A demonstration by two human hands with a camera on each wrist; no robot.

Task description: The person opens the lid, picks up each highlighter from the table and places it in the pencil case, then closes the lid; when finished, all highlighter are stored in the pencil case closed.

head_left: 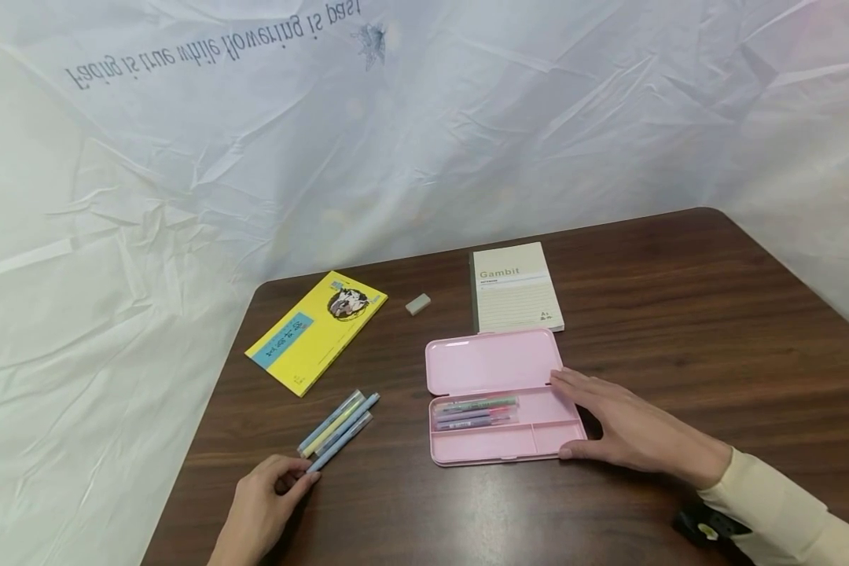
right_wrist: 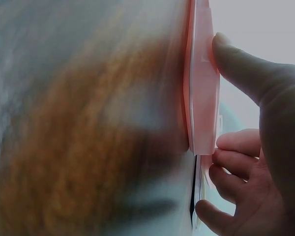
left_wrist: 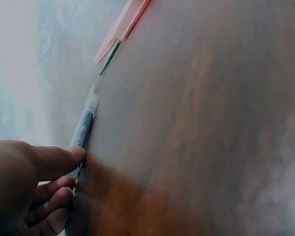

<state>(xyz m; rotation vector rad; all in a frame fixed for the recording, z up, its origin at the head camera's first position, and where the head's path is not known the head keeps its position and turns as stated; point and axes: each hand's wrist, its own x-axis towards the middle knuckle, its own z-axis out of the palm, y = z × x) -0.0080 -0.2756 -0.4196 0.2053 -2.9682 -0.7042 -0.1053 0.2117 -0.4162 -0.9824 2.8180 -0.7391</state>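
On the left, my left hand (head_left: 265,499) pinches the near end of a light-blue pen (head_left: 338,446) between thumb and forefinger. Its clear cap and barcode show in the left wrist view. Close beside it lie more pens, blue ones and a yellow pen (head_left: 332,425). My right hand (head_left: 633,424) rests at the right side of an open pink pencil case (head_left: 481,448), thumb at its front corner and fingertips near the hinge. The right wrist view shows the thumb touching the case wall (right_wrist: 204,88). Several pens (head_left: 474,413) lie in the case's upper compartment.
A yellow booklet (head_left: 314,334) lies at the left rear, with a small eraser (head_left: 418,304) to its right. Behind the case lid is a Gambit notebook (head_left: 516,291). A white printed sheet (head_left: 396,141) hangs behind the dark wooden table (head_left: 693,314).
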